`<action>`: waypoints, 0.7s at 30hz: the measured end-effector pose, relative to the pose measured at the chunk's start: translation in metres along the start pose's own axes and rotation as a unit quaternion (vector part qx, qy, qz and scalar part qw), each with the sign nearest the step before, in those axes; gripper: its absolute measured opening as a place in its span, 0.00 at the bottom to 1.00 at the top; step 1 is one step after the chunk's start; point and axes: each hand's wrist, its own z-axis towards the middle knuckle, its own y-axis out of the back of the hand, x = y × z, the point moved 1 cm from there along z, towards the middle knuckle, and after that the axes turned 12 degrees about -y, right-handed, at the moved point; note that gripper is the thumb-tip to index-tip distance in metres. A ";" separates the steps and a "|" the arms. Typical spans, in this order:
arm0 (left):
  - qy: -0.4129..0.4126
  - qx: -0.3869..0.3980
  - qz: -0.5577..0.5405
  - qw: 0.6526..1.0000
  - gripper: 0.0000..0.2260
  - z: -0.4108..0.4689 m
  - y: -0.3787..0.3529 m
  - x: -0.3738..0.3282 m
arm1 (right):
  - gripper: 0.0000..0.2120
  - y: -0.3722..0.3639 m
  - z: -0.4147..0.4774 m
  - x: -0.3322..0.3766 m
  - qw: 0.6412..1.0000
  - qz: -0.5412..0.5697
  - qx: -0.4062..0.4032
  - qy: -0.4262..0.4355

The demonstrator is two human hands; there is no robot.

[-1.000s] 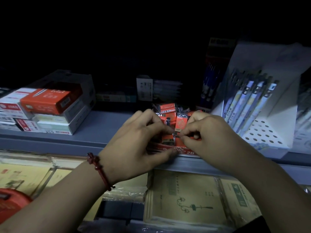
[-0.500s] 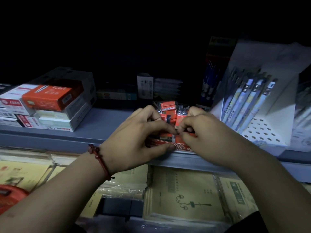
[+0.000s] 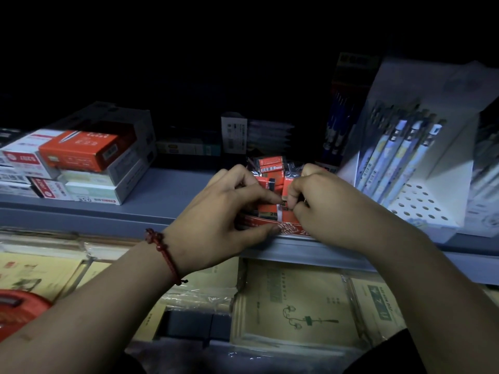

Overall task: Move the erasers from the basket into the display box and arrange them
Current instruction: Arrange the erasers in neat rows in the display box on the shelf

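The basket (image 3: 21, 306) sat nearest, low-left. The left hand (image 3: 216, 220) gripped the box (image 3: 290, 230) front, thumb outside, fingers (image 3: 240, 178) curled in; the right hand (image 3: 324, 209) pinched an eraser (image 3: 282, 203) in the front row. Pushing hard might topple the erasers (image 3: 270, 164) heaped behind.

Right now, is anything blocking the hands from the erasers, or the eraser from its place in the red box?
Nothing visible. The right hand pinches an eraser in the display box, and the left hand grips the box's front wall. Only neighbouring erasers crowd the slot.
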 end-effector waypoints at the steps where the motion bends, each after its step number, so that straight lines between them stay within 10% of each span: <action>1: 0.003 -0.001 -0.001 1.000 0.22 0.000 0.000 0.000 | 0.10 0.000 0.000 -0.001 1.000 0.003 0.002 0.001; 21: -0.006 -0.027 -0.078 0.997 0.17 0.001 0.006 0.003 | 0.05 -0.001 -0.006 -0.012 0.974 0.228 -0.013 -0.003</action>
